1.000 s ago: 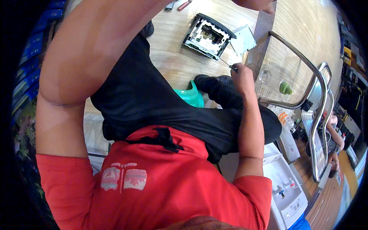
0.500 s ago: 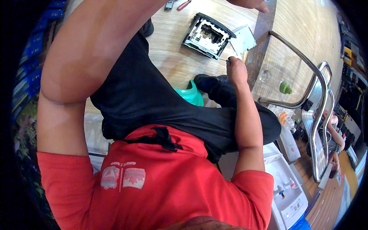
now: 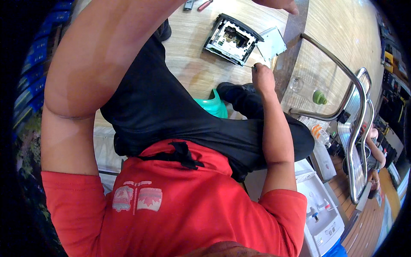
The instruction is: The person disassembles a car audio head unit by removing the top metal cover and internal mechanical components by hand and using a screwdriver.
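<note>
An opened electronic unit (image 3: 233, 40) with a black front and a bare metal chassis lies on the wooden surface, its inner mechanism exposed. My right hand (image 3: 263, 79) is closed around the handle of a thin screwdriver (image 3: 255, 67). The screwdriver's shaft reaches the unit's lower right corner; the tip is too small to make out. Against the unit's right side rests a flat metal cover plate (image 3: 272, 43). My left arm is raised across the upper left, and my left hand (image 3: 276, 3) is cut off by the top edge. One of its fingers stretches out, with nothing visible held.
A red-handled tool (image 3: 204, 5) and a small grey object (image 3: 189, 5) lie at the top. A green stool (image 3: 214, 106) stands between my legs. To the right are a metal-framed chair (image 3: 332, 60), a green-capped bottle (image 3: 319, 97), a white water dispenser (image 3: 319, 214) and another person (image 3: 376, 152).
Almost nothing differs. My right hand and the screwdriver have shifted very slightly at the unit's corner.
</note>
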### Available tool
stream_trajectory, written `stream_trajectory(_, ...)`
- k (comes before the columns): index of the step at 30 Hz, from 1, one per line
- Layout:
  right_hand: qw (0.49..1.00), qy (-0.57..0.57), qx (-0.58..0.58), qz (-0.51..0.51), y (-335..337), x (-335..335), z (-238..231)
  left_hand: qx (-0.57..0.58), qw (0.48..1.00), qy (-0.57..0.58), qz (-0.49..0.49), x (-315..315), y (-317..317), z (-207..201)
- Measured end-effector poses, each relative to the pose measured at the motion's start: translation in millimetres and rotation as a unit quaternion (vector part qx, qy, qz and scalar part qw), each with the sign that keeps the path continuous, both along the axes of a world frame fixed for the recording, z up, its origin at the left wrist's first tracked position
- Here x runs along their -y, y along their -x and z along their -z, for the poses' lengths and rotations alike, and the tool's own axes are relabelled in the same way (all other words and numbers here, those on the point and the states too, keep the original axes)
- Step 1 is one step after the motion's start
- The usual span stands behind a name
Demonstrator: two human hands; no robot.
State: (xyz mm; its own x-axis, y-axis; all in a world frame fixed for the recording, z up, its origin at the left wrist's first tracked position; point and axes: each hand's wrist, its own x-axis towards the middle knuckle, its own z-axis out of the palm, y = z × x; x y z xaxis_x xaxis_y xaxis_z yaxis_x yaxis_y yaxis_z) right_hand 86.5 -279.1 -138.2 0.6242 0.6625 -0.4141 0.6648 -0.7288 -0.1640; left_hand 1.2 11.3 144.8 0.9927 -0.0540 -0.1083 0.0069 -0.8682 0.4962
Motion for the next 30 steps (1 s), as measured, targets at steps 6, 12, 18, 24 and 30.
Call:
stream_trajectory(6, 1.000, 0.000, 0.006, -0.001, -1, 1, 4, -0.005, 1.000, 0.002, 0.001, 0, 0, -2)
stream_trajectory(12, 1.000, 0.003, 0.002, 0.027, -1, -1, 2, -0.014, 1.000, 0.000, -0.001, 1, 0, -1)
stream_trajectory(18, 0.996, -0.025, -0.022, 0.085, -5, -1, 5, 0.011, 1.000, -0.013, -0.012, 5, 1, 3)
stream_trajectory(24, 0.991, -0.067, -0.017, 0.114, -6, 1, 14, -0.112, 0.987, -0.018, -0.114, 17, -3, -22)
stream_trajectory(30, 0.990, -0.060, -0.028, 0.122, -3, -4, 10, 0.145, 0.979, -0.078, -0.117, -5, 13, -4)
